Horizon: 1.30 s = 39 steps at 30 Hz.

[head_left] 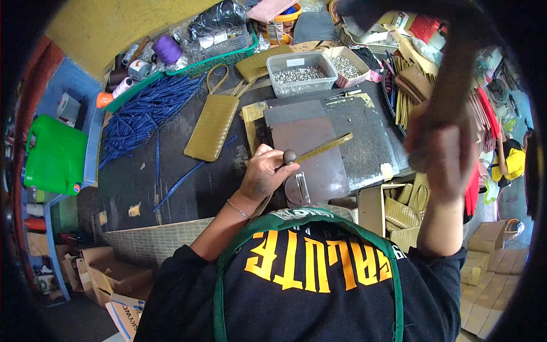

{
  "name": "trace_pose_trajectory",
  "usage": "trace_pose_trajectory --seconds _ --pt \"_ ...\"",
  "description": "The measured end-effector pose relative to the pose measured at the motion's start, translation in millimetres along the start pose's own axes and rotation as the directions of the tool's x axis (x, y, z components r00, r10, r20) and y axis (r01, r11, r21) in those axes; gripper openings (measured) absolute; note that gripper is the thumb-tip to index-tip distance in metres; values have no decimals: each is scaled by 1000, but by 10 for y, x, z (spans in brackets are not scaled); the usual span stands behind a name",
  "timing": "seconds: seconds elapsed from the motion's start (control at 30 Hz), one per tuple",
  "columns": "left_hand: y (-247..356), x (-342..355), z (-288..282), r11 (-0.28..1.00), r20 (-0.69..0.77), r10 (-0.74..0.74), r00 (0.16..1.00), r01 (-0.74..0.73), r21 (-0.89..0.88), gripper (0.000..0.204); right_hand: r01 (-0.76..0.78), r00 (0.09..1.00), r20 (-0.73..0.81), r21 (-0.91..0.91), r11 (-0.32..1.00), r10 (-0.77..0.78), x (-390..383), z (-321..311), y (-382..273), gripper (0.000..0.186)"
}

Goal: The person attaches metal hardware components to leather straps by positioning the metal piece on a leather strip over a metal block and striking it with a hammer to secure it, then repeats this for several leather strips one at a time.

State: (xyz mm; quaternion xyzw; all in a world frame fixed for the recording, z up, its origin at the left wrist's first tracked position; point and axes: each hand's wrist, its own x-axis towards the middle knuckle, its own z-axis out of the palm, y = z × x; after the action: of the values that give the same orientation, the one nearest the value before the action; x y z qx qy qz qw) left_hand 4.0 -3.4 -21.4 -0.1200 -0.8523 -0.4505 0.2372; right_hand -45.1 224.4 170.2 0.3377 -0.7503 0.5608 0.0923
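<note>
My left hand (259, 176) is closed around a metal rod-like tool with a round head (290, 156), held upright over a smooth brownish plate (322, 168). An olive woven-pattern strap (327, 146) extends rightward across the plate from beside these fingers; the tool's lower end is hidden. High on the right, my right hand (447, 151) grips the handle of a hammer (453, 74), both smeared by motion. A round metal piece (297, 189) sits by the plate's near edge. An olive wristlet pouch (212, 128) lies to the left of my left hand.
Blue strips (151, 105) are heaped at the left. Small metal parts fill a clear plastic box (302, 88) and a lighter tray (346, 65) behind the plate. An open box (373, 214) with olive pieces stands near me. A person in yellow (513, 162) is at far right.
</note>
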Motion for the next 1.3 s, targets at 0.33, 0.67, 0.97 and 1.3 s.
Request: trace_pose_trajectory --seconds 0.33,0.67,0.97,1.3 --pt "13 -29 14 995 31 -3 1000 0 98 14 -33 991 -128 -457 889 -29 -105 -143 678 47" --pt "8 29 88 1000 17 15 1000 -15 10 12 -180 975 -112 -900 398 190 -697 -153 2317 48" --pt "-98 -67 -31 779 153 -398 904 421 -464 14 -124 961 264 160 979 79 -332 1387 1405 22" --pt "-137 -101 -167 831 437 -453 777 545 -109 14 -520 786 325 807 280 526 -175 1239 1599 20"
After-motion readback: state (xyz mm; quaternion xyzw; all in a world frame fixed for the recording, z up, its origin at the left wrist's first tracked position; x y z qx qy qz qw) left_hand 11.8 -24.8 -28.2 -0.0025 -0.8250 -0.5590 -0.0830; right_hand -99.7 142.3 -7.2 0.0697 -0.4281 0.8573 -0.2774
